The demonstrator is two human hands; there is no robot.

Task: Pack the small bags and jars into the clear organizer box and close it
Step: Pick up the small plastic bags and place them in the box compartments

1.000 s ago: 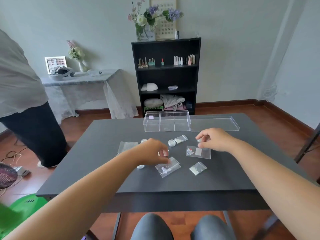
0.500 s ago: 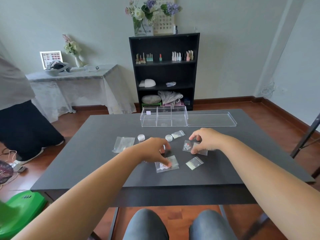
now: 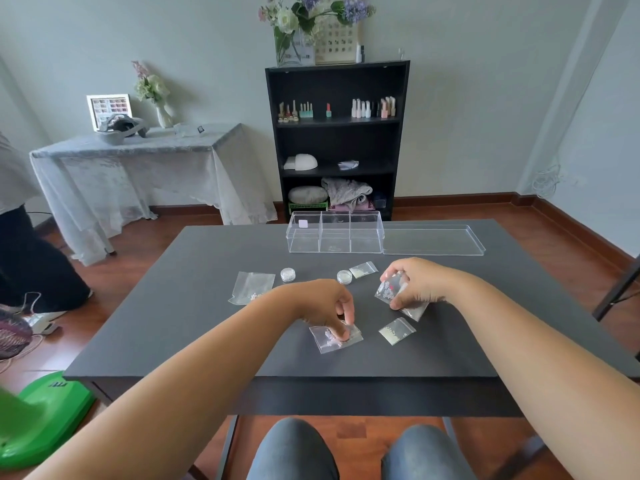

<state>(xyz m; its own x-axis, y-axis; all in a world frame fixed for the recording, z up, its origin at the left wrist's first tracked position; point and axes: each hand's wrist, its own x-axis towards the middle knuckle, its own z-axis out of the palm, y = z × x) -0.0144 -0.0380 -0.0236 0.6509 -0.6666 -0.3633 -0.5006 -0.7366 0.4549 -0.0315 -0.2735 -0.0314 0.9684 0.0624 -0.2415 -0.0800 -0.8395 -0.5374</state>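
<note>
The clear organizer box [image 3: 334, 233] stands open at the far side of the dark table, its three compartments showing nothing but a small label, with the clear lid [image 3: 433, 241] lying flat to its right. My right hand [image 3: 414, 282] grips a small bag of beads [image 3: 388, 289] and has it tilted up off the table. My left hand [image 3: 322, 306] pinches another bead bag [image 3: 334, 339] that lies flat. More bags lie at the left [image 3: 251, 287], near the front right [image 3: 396, 330] and behind [image 3: 363, 270]. Two small jars [image 3: 287, 274] [image 3: 344, 276] stand between them.
The dark table [image 3: 180, 306] ends just above my knees. A person stands at the far left [image 3: 20, 237]. A black shelf [image 3: 337, 140] with bottles is behind the table, a cloth-covered side table [image 3: 138, 161] to its left, a green object [image 3: 45, 410] on the floor.
My right hand has closed on the bead bag and tipped it up from the table. My left hand has moved down onto the front bag. The person at left has moved further out of view.
</note>
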